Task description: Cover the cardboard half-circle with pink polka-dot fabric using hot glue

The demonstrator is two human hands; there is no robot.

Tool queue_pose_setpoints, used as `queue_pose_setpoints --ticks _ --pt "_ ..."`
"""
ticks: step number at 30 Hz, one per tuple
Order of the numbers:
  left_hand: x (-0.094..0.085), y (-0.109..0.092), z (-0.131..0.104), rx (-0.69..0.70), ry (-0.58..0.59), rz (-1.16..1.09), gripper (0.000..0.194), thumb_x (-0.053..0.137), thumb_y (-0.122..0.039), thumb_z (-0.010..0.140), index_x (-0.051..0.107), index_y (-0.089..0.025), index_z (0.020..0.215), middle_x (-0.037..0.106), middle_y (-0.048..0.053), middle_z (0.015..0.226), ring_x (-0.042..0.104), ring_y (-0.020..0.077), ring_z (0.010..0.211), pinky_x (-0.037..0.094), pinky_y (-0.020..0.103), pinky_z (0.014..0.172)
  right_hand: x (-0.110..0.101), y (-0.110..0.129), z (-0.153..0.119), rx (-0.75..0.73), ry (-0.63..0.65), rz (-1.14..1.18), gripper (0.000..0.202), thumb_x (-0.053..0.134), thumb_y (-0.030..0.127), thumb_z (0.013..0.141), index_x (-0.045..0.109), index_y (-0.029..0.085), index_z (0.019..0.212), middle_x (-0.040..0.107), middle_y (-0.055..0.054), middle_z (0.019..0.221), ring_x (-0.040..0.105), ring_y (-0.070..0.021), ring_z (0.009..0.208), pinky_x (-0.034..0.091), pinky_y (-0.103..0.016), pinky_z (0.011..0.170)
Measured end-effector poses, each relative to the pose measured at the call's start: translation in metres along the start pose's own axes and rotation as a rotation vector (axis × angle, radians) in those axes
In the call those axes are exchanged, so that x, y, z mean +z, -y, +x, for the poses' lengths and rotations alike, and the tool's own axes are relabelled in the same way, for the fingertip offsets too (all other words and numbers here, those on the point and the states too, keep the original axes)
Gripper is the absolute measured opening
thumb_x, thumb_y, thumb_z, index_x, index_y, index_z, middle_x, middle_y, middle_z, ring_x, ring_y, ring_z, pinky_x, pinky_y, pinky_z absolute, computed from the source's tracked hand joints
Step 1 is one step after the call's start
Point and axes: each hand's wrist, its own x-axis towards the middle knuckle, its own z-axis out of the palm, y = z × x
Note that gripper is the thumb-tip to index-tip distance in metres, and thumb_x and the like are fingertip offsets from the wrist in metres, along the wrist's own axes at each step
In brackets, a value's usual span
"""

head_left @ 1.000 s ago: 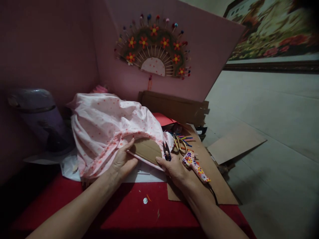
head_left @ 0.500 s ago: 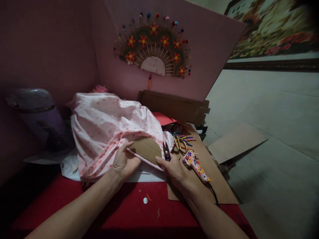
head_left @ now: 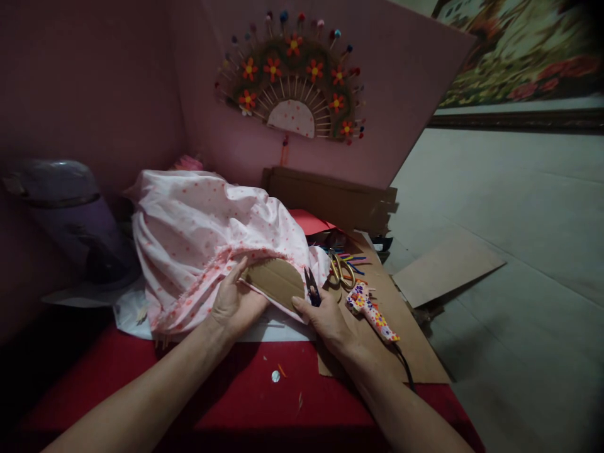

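Observation:
A half-round piece of brown cardboard [head_left: 274, 284] lies against pink polka-dot fabric [head_left: 202, 217], whose edge runs along its straight near side. My left hand [head_left: 238, 305] holds the left end of the piece, thumb up at its edge and the other fingers hidden beneath. My right hand [head_left: 329, 319] grips the right end, its thumb pressed on top. Dark thread snips [head_left: 312, 290] are also in that right hand, blades pointing up and slightly apart. The fabric spreads in loose folds behind both hands, with a frayed cut edge.
Gold-handled scissors [head_left: 340, 270] and a flowered glue gun [head_left: 372, 313] with a black cord lie on a cardboard sheet [head_left: 415, 358] at right. A red cloth [head_left: 226, 402] covers the table. A decorated fan [head_left: 292, 88] hangs behind; a purple container [head_left: 75, 226] stands left.
My left thumb has lifted slightly and straightened at the cardboard's edge. The right hand with the snips stays nearly where it was. The view has shifted a little.

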Motion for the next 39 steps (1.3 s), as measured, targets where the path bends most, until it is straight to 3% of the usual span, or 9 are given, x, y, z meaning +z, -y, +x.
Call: queue_pose_setpoints --ticks 8,14,23,31,39 --pt "0.0 0.004 0.002 -0.03 -0.147 0.115 0.03 0.05 -0.005 0.082 0.064 -0.006 0.108 0.073 0.014 0.086 0.07 0.0253 0.085 0.053 0.043 0.091 0.002 0.012 -0.004 0.082 -0.009 0.076 0.031 0.077 0.035 0.063 0.068 0.012 0.082 0.065 0.0 0.068 0.051 -0.0111 0.056 0.041 -0.024 0.055" --pt "-0.004 0.01 0.005 -0.039 -0.225 0.177 0.024 0.053 -0.005 0.081 0.065 -0.007 0.102 0.073 0.012 0.084 0.07 0.0217 0.078 0.054 0.039 0.089 0.004 0.014 -0.005 0.117 0.011 0.135 0.032 0.079 0.035 0.06 0.068 0.012 0.08 0.066 -0.001 0.066 0.053 -0.0121 0.055 0.041 -0.025 0.054" --pt "0.001 0.008 0.001 -0.075 -0.185 0.203 0.025 0.052 -0.006 0.082 0.063 -0.003 0.105 0.073 0.015 0.087 0.07 0.0238 0.081 0.055 0.038 0.086 0.005 0.008 -0.002 0.104 0.064 0.177 0.042 0.082 0.036 0.058 0.072 0.013 0.091 0.074 -0.008 0.089 0.067 -0.0211 0.078 0.051 -0.033 0.077" --pt "0.0 0.01 0.001 -0.086 -0.18 0.187 0.031 0.049 -0.005 0.085 0.059 -0.004 0.114 0.073 0.013 0.086 0.071 0.0225 0.079 0.053 0.038 0.089 0.005 0.006 0.0 0.133 0.051 0.196 0.041 0.082 0.034 0.057 0.071 0.013 0.091 0.074 -0.007 0.084 0.067 -0.021 0.076 0.051 -0.034 0.078" --pt "-0.001 0.012 0.002 -0.071 -0.18 0.169 0.026 0.049 -0.009 0.087 0.061 -0.003 0.109 0.073 0.014 0.085 0.07 0.0228 0.079 0.053 0.038 0.089 0.005 0.001 0.002 0.127 0.046 0.178 0.041 0.082 0.035 0.058 0.07 0.012 0.089 0.072 -0.006 0.08 0.064 -0.0183 0.069 0.05 -0.031 0.071"
